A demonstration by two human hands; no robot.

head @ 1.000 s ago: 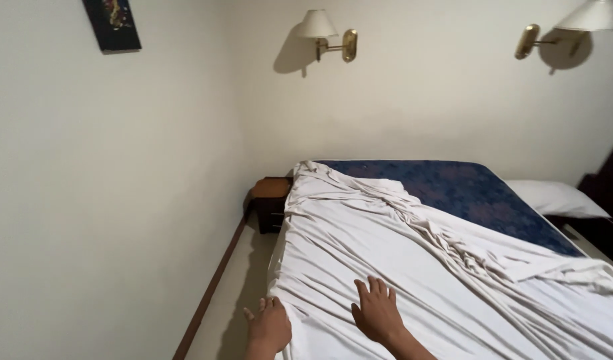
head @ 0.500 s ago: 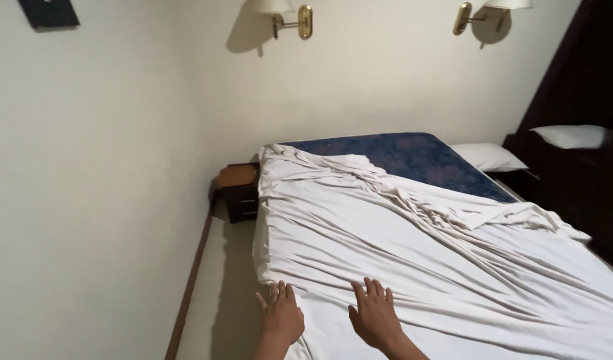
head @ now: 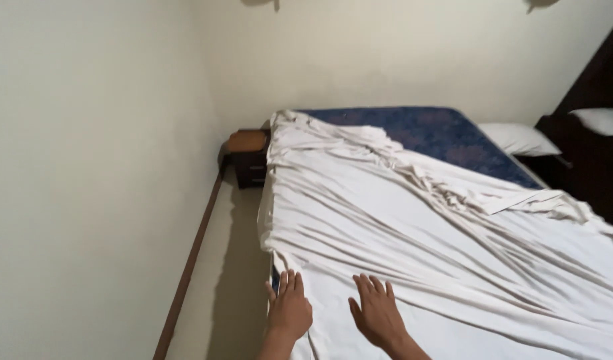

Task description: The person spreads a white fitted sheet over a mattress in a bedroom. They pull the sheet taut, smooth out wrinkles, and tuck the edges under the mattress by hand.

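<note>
A: We see both hands flat on the sheet at the near corner of the bed. The left hand lies at the sheet's edge, fingers straight and together, gripping nothing

B: And the right hand lies just beside it, further onto the bed, fingers spread, palm down, also released. The two hands are near each other but apart

A: We find the sheet white and creased, with folds that run slantwise across the bed. It covers the near part and the left side; its far edge is bunched in a ridge from the head end down to the right

B: Beyond that ridge we see the bare mattress, blue with a dim pattern. At the left edge the sheet hangs a little over the side, above the strip of floor between bed and wall

A: At the head of that strip a nightstand stands against the bed's corner, dark with a brown top

B: To the right we see a white pillow beside the mattress, and a second pillow on dark furniture further right
</note>
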